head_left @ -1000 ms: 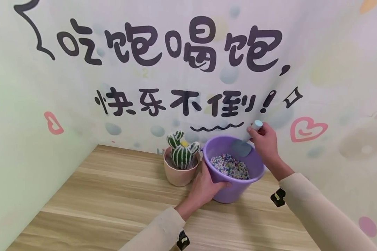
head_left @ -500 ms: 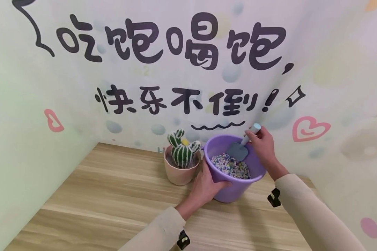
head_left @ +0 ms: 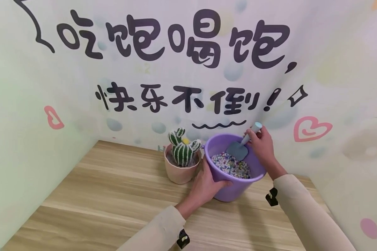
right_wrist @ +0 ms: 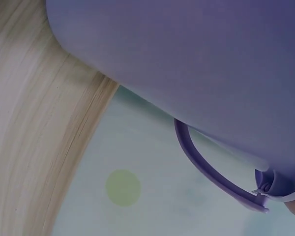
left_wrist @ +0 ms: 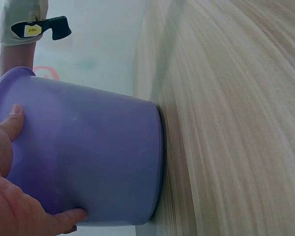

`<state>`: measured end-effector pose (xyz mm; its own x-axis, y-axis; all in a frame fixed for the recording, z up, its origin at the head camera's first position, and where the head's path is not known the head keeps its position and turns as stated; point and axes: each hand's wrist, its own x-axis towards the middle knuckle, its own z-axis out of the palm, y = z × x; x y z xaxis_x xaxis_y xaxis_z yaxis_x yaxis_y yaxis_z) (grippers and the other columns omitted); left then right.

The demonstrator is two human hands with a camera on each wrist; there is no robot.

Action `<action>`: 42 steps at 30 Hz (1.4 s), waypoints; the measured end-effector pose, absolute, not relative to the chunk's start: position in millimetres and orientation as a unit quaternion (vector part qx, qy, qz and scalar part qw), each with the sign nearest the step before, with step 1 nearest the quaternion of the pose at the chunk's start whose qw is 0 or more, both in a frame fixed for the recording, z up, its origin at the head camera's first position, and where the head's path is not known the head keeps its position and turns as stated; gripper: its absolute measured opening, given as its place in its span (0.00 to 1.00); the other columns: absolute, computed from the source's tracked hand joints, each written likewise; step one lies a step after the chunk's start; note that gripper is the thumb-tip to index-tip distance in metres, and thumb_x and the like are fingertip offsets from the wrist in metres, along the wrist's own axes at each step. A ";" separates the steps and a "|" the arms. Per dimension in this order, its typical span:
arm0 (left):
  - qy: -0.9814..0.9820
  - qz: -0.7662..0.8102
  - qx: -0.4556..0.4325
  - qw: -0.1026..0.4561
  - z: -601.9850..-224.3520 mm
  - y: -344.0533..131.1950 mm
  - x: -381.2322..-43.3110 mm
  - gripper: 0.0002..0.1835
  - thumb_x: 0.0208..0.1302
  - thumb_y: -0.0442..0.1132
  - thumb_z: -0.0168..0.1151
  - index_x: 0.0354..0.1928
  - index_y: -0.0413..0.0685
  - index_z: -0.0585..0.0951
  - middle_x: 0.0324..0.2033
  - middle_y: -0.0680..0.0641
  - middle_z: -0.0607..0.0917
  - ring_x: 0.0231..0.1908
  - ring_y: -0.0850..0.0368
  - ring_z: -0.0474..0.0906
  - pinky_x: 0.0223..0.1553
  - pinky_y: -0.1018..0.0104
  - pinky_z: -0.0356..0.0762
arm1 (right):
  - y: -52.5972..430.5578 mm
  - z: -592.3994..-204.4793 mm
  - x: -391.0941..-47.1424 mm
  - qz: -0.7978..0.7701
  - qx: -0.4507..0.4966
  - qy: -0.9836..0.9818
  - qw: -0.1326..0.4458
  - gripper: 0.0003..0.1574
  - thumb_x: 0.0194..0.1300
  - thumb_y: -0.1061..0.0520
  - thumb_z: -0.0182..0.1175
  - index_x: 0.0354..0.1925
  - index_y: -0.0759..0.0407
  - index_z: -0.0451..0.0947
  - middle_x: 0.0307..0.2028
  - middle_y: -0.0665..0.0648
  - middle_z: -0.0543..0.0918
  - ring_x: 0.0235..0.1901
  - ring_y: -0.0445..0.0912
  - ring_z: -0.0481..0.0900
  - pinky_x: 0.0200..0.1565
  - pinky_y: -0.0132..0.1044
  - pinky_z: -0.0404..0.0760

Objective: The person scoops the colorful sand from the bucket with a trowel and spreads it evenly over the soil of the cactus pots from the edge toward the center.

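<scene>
A purple bucket [head_left: 230, 190] stands on the wooden table, partly filled with small multicoloured beads [head_left: 235, 170]. My left hand [head_left: 204, 186] grips the bucket's near left side, thumb and fingers spread round its wall; the left wrist view shows that hand [left_wrist: 19, 196] against the purple wall too. Over the bucket's far right rim, my right hand [head_left: 262, 146] holds the light blue handle of a small toy shovel [head_left: 237, 150]. Its blue-grey blade is inside the bucket, at the far edge of the beads. Some right fingers are hidden behind the handle.
A knitted cactus [head_left: 182, 155] in a pink pot [head_left: 180, 173] stands just left of the bucket, close to my left fingers. Behind the wooden table [head_left: 113, 195] rises a printed wall cloth [head_left: 138, 132]. The bucket's purple handle [right_wrist: 206, 169] hangs on its far side.
My right hand has moved slightly left and tilted the shovel, bringing its blade down toward the beads. In the last half second it hardly moves. My left hand keeps its place on the bucket.
</scene>
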<state>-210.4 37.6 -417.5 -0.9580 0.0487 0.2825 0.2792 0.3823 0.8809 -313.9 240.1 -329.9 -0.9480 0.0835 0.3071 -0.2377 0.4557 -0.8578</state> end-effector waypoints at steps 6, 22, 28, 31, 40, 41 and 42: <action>-0.822 -0.548 -0.107 0.106 -417.1 37.6 -212.0 0.69 0.43 0.54 0.80 0.77 0.52 0.39 0.73 0.42 0.58 0.70 0.48 0.58 0.69 0.53 0.59 | 241.7 -327.7 -314.4 0.515 0.047 -0.845 0.137 0.29 0.73 0.43 0.51 0.58 0.63 0.63 0.50 0.68 0.79 0.42 0.43 0.80 0.39 0.26 0.82; -0.814 -0.557 -0.130 0.098 -420.5 37.5 -211.9 0.70 0.44 0.50 0.79 0.77 0.54 0.35 0.73 0.41 0.57 0.70 0.48 0.59 0.70 0.54 0.59 | 242.8 -334.3 -309.4 0.512 0.056 -0.848 0.122 0.26 0.74 0.44 0.51 0.55 0.65 0.66 0.49 0.69 0.80 0.40 0.38 0.80 0.39 0.28 0.83; -0.815 -0.557 -0.120 0.102 -418.8 36.1 -211.9 0.70 0.44 0.52 0.79 0.77 0.54 0.35 0.73 0.40 0.57 0.70 0.48 0.60 0.69 0.54 0.60 | 238.4 -333.6 -312.4 0.520 0.092 -0.844 0.093 0.25 0.73 0.46 0.52 0.52 0.67 0.68 0.46 0.74 0.80 0.37 0.37 0.82 0.37 0.31 0.85; -0.817 -0.556 -0.113 0.102 -418.2 35.8 -211.6 0.70 0.44 0.52 0.79 0.77 0.54 0.35 0.73 0.40 0.58 0.69 0.47 0.61 0.69 0.54 0.61 | 236.3 -333.0 -313.5 0.520 0.105 -0.844 0.078 0.25 0.73 0.47 0.53 0.52 0.68 0.68 0.46 0.75 0.80 0.37 0.37 0.82 0.37 0.33 0.85; -0.813 -0.562 -0.118 0.097 -417.9 37.8 -210.7 0.69 0.46 0.50 0.79 0.77 0.54 0.35 0.73 0.40 0.57 0.70 0.47 0.60 0.69 0.52 0.60 | 241.1 -330.0 -311.3 0.555 0.089 -0.826 0.049 0.22 0.72 0.45 0.54 0.50 0.62 0.69 0.36 0.56 0.86 0.34 0.39 0.85 0.34 0.34 0.85; -0.813 -0.562 -0.118 0.099 -417.9 37.7 -210.5 0.69 0.45 0.50 0.79 0.77 0.54 0.36 0.73 0.40 0.57 0.70 0.47 0.60 0.69 0.52 0.61 | 241.1 -329.7 -311.4 0.564 0.090 -0.820 0.036 0.22 0.71 0.45 0.55 0.50 0.62 0.69 0.34 0.53 0.87 0.34 0.39 0.85 0.34 0.34 0.85; -0.813 -0.562 -0.117 0.100 -418.2 37.5 -210.6 0.69 0.45 0.51 0.79 0.77 0.54 0.36 0.73 0.40 0.57 0.70 0.47 0.60 0.69 0.52 0.61 | 240.8 -329.6 -311.5 0.572 0.092 -0.815 0.023 0.23 0.71 0.45 0.55 0.50 0.62 0.69 0.33 0.52 0.87 0.33 0.40 0.85 0.34 0.35 0.85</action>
